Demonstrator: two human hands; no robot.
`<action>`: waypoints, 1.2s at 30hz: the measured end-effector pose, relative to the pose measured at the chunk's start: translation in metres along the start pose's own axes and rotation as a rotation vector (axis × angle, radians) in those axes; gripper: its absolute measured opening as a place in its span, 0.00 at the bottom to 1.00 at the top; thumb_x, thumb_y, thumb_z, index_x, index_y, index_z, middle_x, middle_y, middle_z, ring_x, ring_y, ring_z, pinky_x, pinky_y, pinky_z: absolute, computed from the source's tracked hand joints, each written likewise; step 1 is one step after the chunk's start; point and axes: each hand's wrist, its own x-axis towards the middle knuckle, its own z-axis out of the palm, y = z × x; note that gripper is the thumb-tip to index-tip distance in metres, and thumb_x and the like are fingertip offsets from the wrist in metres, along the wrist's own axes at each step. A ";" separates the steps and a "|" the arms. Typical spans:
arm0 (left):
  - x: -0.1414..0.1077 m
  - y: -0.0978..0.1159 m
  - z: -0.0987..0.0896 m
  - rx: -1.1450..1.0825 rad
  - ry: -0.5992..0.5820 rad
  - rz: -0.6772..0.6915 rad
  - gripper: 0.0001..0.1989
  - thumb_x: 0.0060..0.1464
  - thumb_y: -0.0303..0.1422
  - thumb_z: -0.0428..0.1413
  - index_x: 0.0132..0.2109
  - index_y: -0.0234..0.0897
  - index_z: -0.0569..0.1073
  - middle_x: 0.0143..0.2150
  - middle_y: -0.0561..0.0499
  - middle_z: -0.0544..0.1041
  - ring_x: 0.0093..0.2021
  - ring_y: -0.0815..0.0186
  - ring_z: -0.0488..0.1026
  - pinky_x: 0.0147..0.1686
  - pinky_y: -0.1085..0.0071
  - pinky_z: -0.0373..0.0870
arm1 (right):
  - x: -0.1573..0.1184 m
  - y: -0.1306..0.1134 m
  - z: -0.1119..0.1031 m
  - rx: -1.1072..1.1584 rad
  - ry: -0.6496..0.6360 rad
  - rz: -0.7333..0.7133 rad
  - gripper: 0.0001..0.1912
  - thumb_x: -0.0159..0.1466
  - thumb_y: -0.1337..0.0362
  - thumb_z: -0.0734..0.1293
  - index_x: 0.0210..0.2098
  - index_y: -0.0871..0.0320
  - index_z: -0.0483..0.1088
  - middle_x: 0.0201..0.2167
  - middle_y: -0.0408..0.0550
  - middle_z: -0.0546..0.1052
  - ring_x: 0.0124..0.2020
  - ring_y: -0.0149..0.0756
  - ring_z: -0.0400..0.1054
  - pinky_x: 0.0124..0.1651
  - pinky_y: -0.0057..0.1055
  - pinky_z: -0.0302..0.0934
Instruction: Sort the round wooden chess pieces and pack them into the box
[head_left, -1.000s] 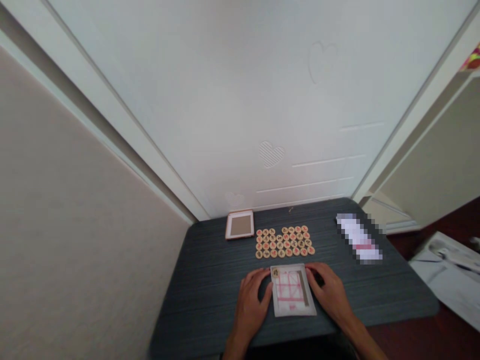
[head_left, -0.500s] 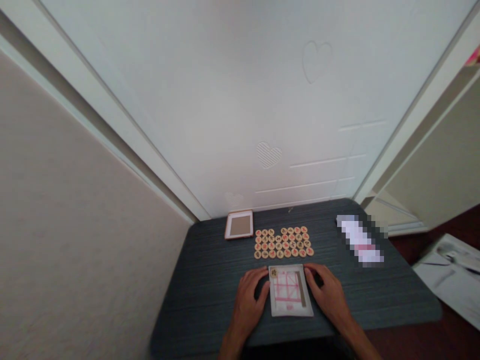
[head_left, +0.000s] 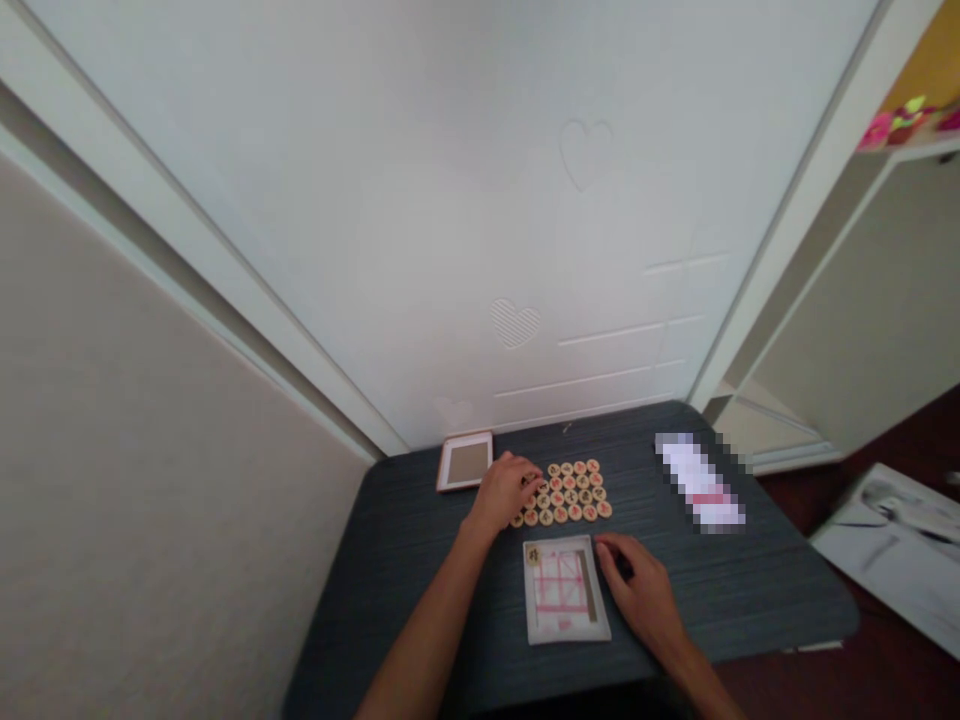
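Several round wooden xiangqi pieces (head_left: 575, 497) with red and black characters lie in rows on the dark table. My left hand (head_left: 504, 490) is over the left end of these rows, thumb and fingers bent close together; whatever is between the fingertips is hidden. Nearer me lies a shallow whitish square box half (head_left: 568, 634) with a pink grid printed inside. One xiangqi piece (head_left: 533, 555) sits in its upper left corner. My right hand (head_left: 639, 585) rests on the table at the box's right side, fingers loosely bent and apart, fingertips close to its upper right corner.
A second square box half (head_left: 441, 466) with a brown rim lies at the back left against the white panel (head_left: 420, 250). A pixelated pale object (head_left: 697, 485) is on the right of the table (head_left: 390, 560). Beyond its right edge stands a white surface (head_left: 892, 545).
My left hand has left the box's left side and reached forward onto the left-hand pieces. My right hand stays by the box. The whole view has shifted slightly.
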 end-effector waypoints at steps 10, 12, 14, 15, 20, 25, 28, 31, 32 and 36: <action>0.023 -0.009 0.008 0.096 -0.034 -0.027 0.05 0.60 0.34 0.61 0.40 0.42 0.82 0.44 0.49 0.81 0.45 0.59 0.71 0.48 0.63 0.65 | 0.001 0.000 0.001 0.036 -0.002 0.027 0.15 0.70 0.55 0.62 0.44 0.53 0.78 0.40 0.50 0.82 0.40 0.42 0.77 0.44 0.35 0.72; 0.025 -0.009 0.007 0.106 -0.042 -0.031 0.06 0.61 0.34 0.60 0.40 0.42 0.82 0.44 0.49 0.81 0.45 0.59 0.71 0.47 0.63 0.65 | 0.001 0.001 0.001 0.037 -0.009 0.032 0.16 0.71 0.54 0.61 0.44 0.54 0.78 0.40 0.51 0.82 0.40 0.42 0.77 0.45 0.36 0.72; 0.025 -0.008 0.006 0.112 -0.049 -0.033 0.06 0.61 0.35 0.60 0.41 0.42 0.82 0.45 0.48 0.81 0.46 0.59 0.71 0.48 0.63 0.65 | 0.001 0.001 0.001 0.039 -0.012 0.033 0.17 0.71 0.54 0.61 0.45 0.54 0.78 0.40 0.52 0.82 0.40 0.42 0.77 0.44 0.36 0.72; 0.025 -0.008 0.006 0.114 -0.052 -0.035 0.07 0.61 0.36 0.60 0.42 0.42 0.82 0.46 0.48 0.80 0.46 0.59 0.71 0.48 0.63 0.66 | 0.001 0.001 0.001 0.039 -0.012 0.034 0.17 0.71 0.54 0.61 0.45 0.55 0.78 0.40 0.52 0.82 0.40 0.42 0.77 0.44 0.36 0.72; 0.020 -0.005 0.004 0.120 -0.073 -0.039 0.09 0.58 0.40 0.62 0.43 0.42 0.82 0.48 0.48 0.78 0.49 0.58 0.71 0.50 0.62 0.67 | 0.002 -0.001 0.000 0.040 -0.010 0.029 0.17 0.71 0.53 0.61 0.43 0.54 0.78 0.39 0.52 0.82 0.40 0.42 0.77 0.44 0.36 0.72; 0.020 -0.005 0.004 0.125 -0.090 -0.048 0.08 0.56 0.38 0.63 0.42 0.43 0.83 0.49 0.47 0.77 0.50 0.56 0.71 0.51 0.60 0.68 | 0.002 0.000 0.000 0.046 -0.014 0.029 0.17 0.71 0.53 0.61 0.43 0.54 0.78 0.39 0.52 0.82 0.40 0.43 0.78 0.44 0.37 0.72; 0.022 -0.004 0.005 0.121 -0.101 -0.056 0.08 0.53 0.37 0.65 0.41 0.42 0.83 0.49 0.47 0.76 0.51 0.56 0.71 0.51 0.61 0.68 | 0.002 0.001 0.001 0.044 -0.015 0.031 0.18 0.71 0.53 0.60 0.44 0.55 0.78 0.40 0.52 0.82 0.40 0.43 0.78 0.43 0.37 0.72; 0.024 -0.003 0.006 0.111 -0.108 -0.061 0.08 0.53 0.36 0.65 0.40 0.42 0.83 0.48 0.47 0.76 0.50 0.56 0.72 0.52 0.61 0.69 | 0.001 0.002 0.001 0.045 -0.027 0.029 0.17 0.71 0.54 0.61 0.45 0.54 0.78 0.40 0.52 0.82 0.40 0.43 0.77 0.44 0.37 0.72; 0.025 -0.003 0.007 0.107 -0.109 -0.062 0.07 0.53 0.36 0.65 0.40 0.41 0.83 0.47 0.47 0.76 0.50 0.56 0.72 0.52 0.61 0.69 | 0.002 0.001 0.001 0.045 -0.028 0.028 0.16 0.71 0.54 0.61 0.44 0.54 0.78 0.40 0.51 0.82 0.41 0.43 0.77 0.45 0.37 0.72; 0.025 -0.001 0.005 0.090 -0.103 -0.066 0.06 0.53 0.34 0.64 0.40 0.40 0.83 0.47 0.47 0.76 0.49 0.58 0.73 0.52 0.63 0.69 | 0.002 -0.001 0.001 0.047 -0.021 0.030 0.15 0.71 0.55 0.61 0.44 0.53 0.77 0.40 0.50 0.82 0.41 0.43 0.77 0.46 0.37 0.71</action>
